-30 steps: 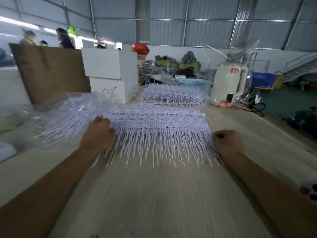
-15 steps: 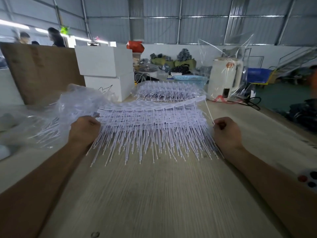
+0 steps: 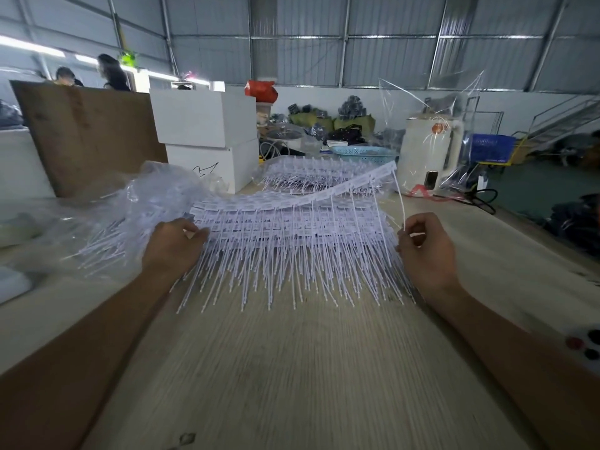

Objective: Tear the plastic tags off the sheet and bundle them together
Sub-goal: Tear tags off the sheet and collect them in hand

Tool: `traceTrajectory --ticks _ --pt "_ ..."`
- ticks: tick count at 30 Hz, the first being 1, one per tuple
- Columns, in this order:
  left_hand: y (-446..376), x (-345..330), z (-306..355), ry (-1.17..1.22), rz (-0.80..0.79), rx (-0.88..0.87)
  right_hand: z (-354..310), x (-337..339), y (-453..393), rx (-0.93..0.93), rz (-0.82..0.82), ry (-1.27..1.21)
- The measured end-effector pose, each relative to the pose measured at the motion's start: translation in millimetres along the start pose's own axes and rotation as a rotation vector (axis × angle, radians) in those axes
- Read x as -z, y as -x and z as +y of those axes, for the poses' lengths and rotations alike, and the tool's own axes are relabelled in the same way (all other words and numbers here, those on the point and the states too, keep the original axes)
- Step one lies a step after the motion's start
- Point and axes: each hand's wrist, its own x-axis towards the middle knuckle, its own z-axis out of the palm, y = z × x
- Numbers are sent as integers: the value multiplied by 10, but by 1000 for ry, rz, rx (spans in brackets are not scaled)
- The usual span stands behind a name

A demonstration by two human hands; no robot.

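At a long wooden table (image 3: pixel 308 368) in a metal-roofed workshop, I peel the top sheet of white plastic tags (image 3: pixel 324 193) from the stack of sheets (image 3: pixel 292 245) lying between my hands. My right hand (image 3: pixel 425 251) pinches the thin tail of the outermost tag (image 3: pixel 400 203) between thumb and fingertips, raising that end of the strip clear of the pile. My left hand (image 3: pixel 175 245) rests fingers-curled on the stack's left edge, seemingly pinning it; whether it grips anything I cannot tell. By my reading the tearing has only begun. Next comes a firm pull to snap the tag free.
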Motion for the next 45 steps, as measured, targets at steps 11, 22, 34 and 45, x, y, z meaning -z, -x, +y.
traceTrajectory --ticks 11,22,34,45 --pt "65 -2 130 -28 -23 53 -167 11 54 46 2 -27" --pt "152 -19 251 -85 68 -15 -141 21 63 41 63 -16" --pt "206 -115 318 -116 1 -184 -35 62 3 29 207 -21" --pt "323 -215 434 -255 62 -341 -40 80 7 -247 282 -263"
